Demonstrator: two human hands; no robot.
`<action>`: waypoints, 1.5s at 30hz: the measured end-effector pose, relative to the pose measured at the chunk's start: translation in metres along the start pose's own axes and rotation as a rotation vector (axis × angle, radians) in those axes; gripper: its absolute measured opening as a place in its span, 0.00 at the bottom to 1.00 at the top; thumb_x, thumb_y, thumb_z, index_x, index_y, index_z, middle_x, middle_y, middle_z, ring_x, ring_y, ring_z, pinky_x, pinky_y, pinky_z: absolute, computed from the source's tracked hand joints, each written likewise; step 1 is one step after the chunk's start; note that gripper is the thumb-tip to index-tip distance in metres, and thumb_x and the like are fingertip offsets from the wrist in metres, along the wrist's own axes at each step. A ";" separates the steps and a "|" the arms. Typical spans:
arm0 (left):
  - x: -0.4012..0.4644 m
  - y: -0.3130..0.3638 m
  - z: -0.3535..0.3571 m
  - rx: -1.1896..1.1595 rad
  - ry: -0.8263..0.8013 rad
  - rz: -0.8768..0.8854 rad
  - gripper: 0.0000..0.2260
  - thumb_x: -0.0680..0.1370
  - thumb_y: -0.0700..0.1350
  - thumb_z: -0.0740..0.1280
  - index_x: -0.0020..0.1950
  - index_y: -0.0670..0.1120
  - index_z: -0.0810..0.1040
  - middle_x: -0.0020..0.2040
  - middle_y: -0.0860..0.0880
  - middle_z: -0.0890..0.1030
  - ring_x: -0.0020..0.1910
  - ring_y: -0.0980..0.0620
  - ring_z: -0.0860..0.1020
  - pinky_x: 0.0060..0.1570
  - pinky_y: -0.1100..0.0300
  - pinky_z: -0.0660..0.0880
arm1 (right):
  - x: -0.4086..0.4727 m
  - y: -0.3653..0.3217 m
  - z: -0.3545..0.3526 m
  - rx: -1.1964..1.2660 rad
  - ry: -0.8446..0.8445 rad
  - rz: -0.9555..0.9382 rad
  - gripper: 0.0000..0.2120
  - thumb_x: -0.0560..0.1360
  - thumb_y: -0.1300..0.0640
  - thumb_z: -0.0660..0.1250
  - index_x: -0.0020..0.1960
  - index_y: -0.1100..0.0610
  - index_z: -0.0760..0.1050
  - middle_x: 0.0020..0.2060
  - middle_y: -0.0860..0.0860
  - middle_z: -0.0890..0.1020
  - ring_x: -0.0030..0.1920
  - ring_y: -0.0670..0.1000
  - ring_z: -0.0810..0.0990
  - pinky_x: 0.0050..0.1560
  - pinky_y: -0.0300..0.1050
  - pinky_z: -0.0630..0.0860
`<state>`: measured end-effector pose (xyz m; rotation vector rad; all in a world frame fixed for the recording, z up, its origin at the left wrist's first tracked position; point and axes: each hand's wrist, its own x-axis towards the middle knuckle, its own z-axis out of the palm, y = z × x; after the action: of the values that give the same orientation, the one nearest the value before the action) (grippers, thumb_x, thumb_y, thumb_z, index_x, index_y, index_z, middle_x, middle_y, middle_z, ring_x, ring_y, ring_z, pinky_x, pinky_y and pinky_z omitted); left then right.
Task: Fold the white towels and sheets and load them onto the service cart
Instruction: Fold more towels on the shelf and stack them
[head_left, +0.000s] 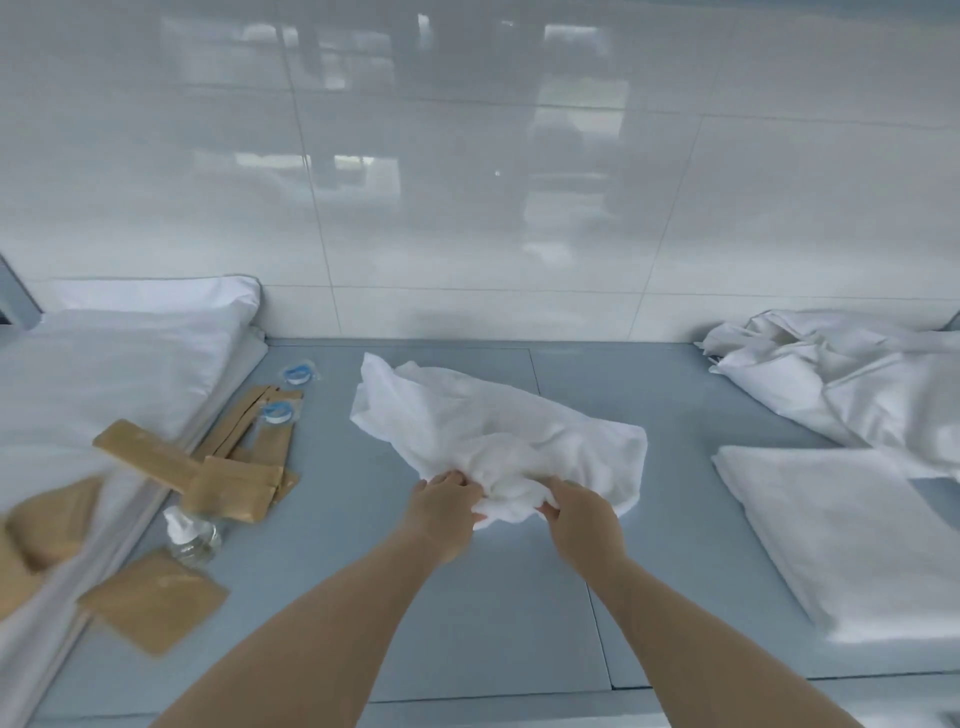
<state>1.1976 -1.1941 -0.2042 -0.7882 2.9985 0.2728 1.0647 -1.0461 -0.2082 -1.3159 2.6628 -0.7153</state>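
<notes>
both hands meet at the near edge of a crumpled white towel (493, 436) lying at the middle of the bench (467, 613). left hand (441, 506): fingers curled, pinching a fold of the soft terry cloth. right hand (582, 517): fingers likewise closed on the bunched hem just beside the left. bare forearms reach in from the near edge. the towel is loosely heaped, irregular in outline, with one corner peaked toward the far edge and its right part lying flatter.

bench surface: smooth blue-grey panels with thin seams, backed by a wall (467, 156) of large glossy white tiles that carry blurred reflections.

right side: a flat, smooth, rectangular folded sheet (841, 535) near the right edge; behind it, toward the far right corner, a rumpled sheet (852, 384) with sharp creases.

left side: a thick stack of smooth white linen (104, 374) along the left edge, rounded at its far corner. flat tan paper packets (234, 467) lie on and beside it, some blurred. two small round blue-and-white items (296, 373) sit near the far packets. a clear bottle (189, 535) with a white pump stands near the near packets.
</notes>
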 end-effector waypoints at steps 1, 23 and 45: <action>-0.011 0.004 -0.001 0.003 -0.018 -0.009 0.12 0.81 0.49 0.58 0.63 0.48 0.73 0.62 0.47 0.72 0.65 0.46 0.69 0.61 0.55 0.63 | -0.011 -0.002 -0.002 0.007 -0.006 0.001 0.14 0.80 0.51 0.61 0.64 0.49 0.73 0.48 0.51 0.79 0.50 0.55 0.78 0.40 0.45 0.70; -0.164 0.075 -0.003 -0.139 -0.152 -0.140 0.17 0.80 0.59 0.58 0.64 0.52 0.75 0.64 0.53 0.73 0.66 0.51 0.69 0.64 0.52 0.61 | -0.161 0.005 -0.048 0.070 -0.292 -0.046 0.20 0.75 0.50 0.68 0.65 0.52 0.72 0.54 0.51 0.78 0.54 0.55 0.76 0.45 0.44 0.69; -0.133 0.073 -0.052 -0.812 0.351 -0.418 0.14 0.80 0.43 0.62 0.64 0.41 0.71 0.58 0.45 0.77 0.57 0.47 0.75 0.51 0.62 0.66 | -0.080 -0.075 -0.091 0.352 -0.500 -0.049 0.07 0.74 0.59 0.61 0.37 0.53 0.70 0.30 0.46 0.69 0.30 0.48 0.66 0.34 0.43 0.62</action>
<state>1.2788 -1.0763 -0.1314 -1.6221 2.8462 1.5103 1.1445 -0.9897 -0.1038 -1.2622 2.0156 -0.7054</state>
